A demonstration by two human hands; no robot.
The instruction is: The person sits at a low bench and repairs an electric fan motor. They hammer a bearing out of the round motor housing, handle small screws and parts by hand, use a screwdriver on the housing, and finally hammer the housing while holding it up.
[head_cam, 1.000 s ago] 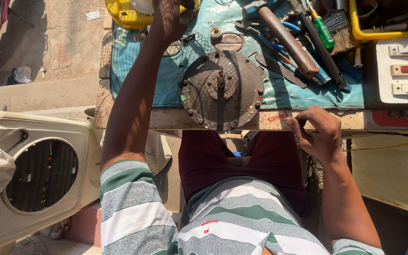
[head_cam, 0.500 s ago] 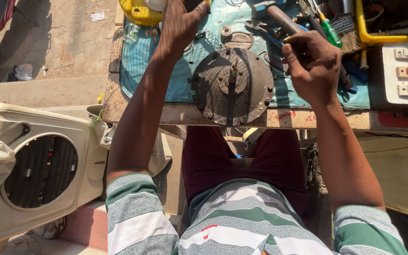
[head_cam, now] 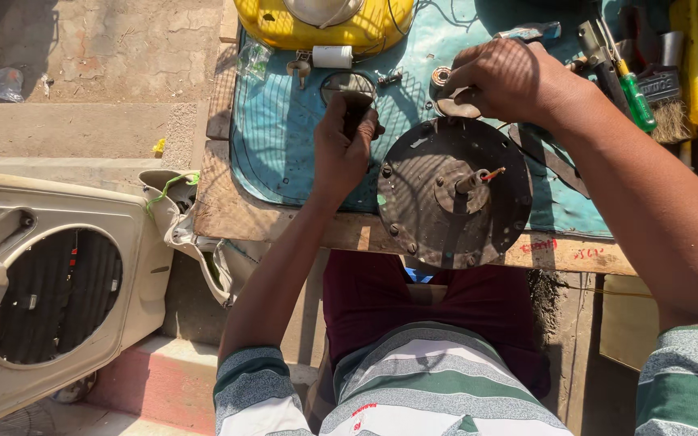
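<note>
Two hands at work: left hand [head_cam: 344, 145] fisted round a dark tool handle beside the round motor plate [head_cam: 454, 192] at the bench edge; right hand [head_cam: 504, 81] pinches a small part above. Steady the plate firmly.

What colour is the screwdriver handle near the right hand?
Green, on the screwdriver beside the right hand, in the head view.

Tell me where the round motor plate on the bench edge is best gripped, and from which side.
Probably by its rim, from the near side. The round motor plate lies flat and overhangs the wooden bench edge there, so fingers could get beneath it. The shaft stands up at its middle but looks too thin. The right hand rests at its far rim; the left hand grips something dark beside it.
</note>
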